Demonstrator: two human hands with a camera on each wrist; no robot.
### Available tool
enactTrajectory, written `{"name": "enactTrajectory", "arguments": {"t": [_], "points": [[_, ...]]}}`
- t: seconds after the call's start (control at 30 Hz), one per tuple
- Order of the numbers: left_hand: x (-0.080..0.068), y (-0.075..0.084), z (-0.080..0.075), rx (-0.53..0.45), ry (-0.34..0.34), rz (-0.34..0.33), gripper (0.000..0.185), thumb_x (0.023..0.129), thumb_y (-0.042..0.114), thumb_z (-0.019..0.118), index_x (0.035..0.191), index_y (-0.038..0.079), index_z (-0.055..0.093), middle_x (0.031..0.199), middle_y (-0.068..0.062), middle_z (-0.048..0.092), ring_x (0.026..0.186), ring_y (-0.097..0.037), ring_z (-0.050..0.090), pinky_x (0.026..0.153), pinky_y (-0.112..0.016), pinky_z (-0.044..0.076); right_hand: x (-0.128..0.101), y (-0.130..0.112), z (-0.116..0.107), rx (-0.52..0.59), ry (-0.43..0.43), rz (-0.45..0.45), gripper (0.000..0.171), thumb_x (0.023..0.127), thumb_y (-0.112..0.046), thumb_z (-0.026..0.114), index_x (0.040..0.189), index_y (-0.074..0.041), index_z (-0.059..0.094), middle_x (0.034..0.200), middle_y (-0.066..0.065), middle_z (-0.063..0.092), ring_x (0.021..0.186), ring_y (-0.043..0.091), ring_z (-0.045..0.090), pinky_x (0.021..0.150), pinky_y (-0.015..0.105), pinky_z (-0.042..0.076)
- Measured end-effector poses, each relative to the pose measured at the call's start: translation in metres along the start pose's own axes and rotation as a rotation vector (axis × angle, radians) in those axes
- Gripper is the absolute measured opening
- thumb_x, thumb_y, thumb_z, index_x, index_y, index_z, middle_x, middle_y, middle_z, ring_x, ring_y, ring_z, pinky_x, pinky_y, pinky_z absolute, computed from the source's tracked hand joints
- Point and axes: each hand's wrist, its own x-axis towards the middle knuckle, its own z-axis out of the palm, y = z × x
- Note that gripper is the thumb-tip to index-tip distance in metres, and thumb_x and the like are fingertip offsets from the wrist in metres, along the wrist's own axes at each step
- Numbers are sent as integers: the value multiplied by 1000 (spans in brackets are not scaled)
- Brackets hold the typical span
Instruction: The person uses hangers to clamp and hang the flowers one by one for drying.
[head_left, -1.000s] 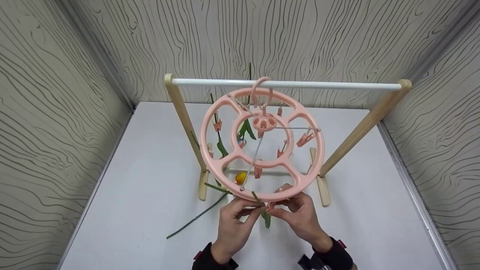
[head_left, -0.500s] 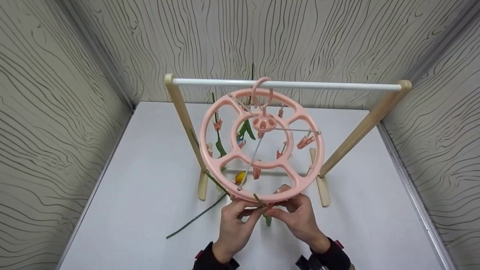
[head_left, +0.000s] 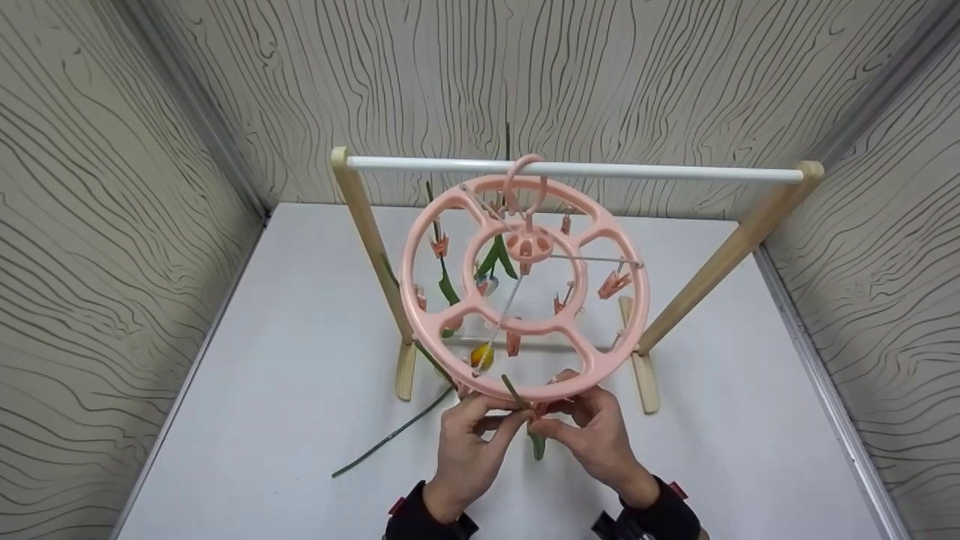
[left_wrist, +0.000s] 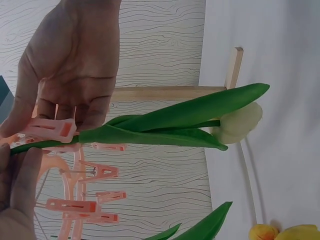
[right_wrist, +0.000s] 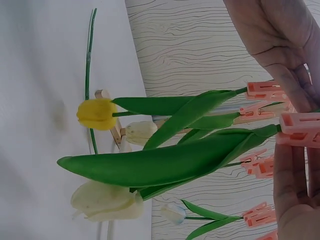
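Observation:
Below the near rim of a pink round clip hanger [head_left: 536,327], both hands work close together. My left hand [head_left: 472,450] pinches the green stem of a white artificial tulip [left_wrist: 240,122], whose bloom points down toward the table. Fingers and thumb of my right hand [head_left: 596,435] grip a pink clip [right_wrist: 302,130] on the hanger. In the left wrist view the stem lies right at this clip, just above the leaves. Several other tulips hang upside down from clips, among them a yellow tulip [right_wrist: 97,114] and a pale blue-white tulip [right_wrist: 173,214].
The hanger hooks over the white bar [head_left: 660,171] of a wooden-legged rack. A loose green stem [head_left: 394,435] lies on the white table [head_left: 247,420] at left. Several clips, such as the clip [head_left: 613,285] at right, hold nothing. Patterned walls [head_left: 525,75] enclose the table.
The hanger has turned slightly, its left-side clips and tulips shifting a little to the right. Both hands stay nearly in place, keeping their hold on stem and clip.

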Motion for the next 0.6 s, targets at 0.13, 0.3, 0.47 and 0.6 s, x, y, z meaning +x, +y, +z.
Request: {"name": "enactTrajectory", "arguments": {"t": [0.13,0.3,0.47,0.6], "points": [[1,0,-2,12,1,-1,13,97,7,79,109,2,77,105,-16,81,100,-12,79,74,-32,70,-1,0,1,-28,6,27,32,90,13,78,120,6,67,105,-8,75,97,9,74,90,24,65],[1,-1,-5,5,5,8,12,97,4,79,109,1,76,106,-17,79,101,-8,77,74,-32,70,-1,0,-1,-47,0,33,34,91,14,76,122,7,65,107,-8,75,99,9,75,92,25,65],[0,-2,-8,2,16,16,14,95,0,80,109,2,77,106,-17,79,100,-6,76,75,-32,70,-3,2,-5,-81,8,44,42,90,15,76,129,4,65,114,-7,76,102,9,76,93,24,65],[0,-3,-9,-10,6,16,14,96,-2,79,109,1,76,107,-19,78,101,-5,76,78,-32,70,-6,6,-12,-107,-4,62,45,91,15,75,133,1,66,118,-8,75,103,10,75,94,23,64]]}}
